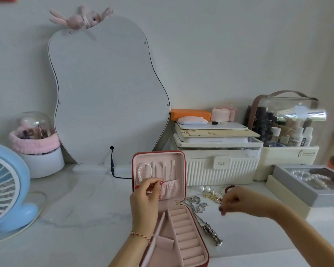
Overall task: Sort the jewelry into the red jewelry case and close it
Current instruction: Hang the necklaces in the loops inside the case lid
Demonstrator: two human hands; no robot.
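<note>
The red jewelry case (183, 170) stands open on the marble tabletop, its pink lid upright. A pearl bracelet (144, 172) and thin chains (164, 171) hang inside the lid. My left hand (145, 199) is at the lid's elastic pocket (171, 189), fingers curled and pinching something small there. My right hand (232, 201), blurred, hovers over loose jewelry to the right of the case: pearl earrings (204, 189), gold pieces (213, 195), a dark red bead bracelet (228, 187). A silver chain necklace with a robot pendant (210, 231) lies beside the case. The ring rolls (188, 236) hold nothing.
A curvy mirror (108, 89) leans on the wall behind. A blue fan (6, 185) stands at the left, a cream storage box (218, 166) and cosmetics holder (285, 124) at the right. A grey box with pearls (289, 182) sits at the far right. A black cable (112, 162) runs behind the case.
</note>
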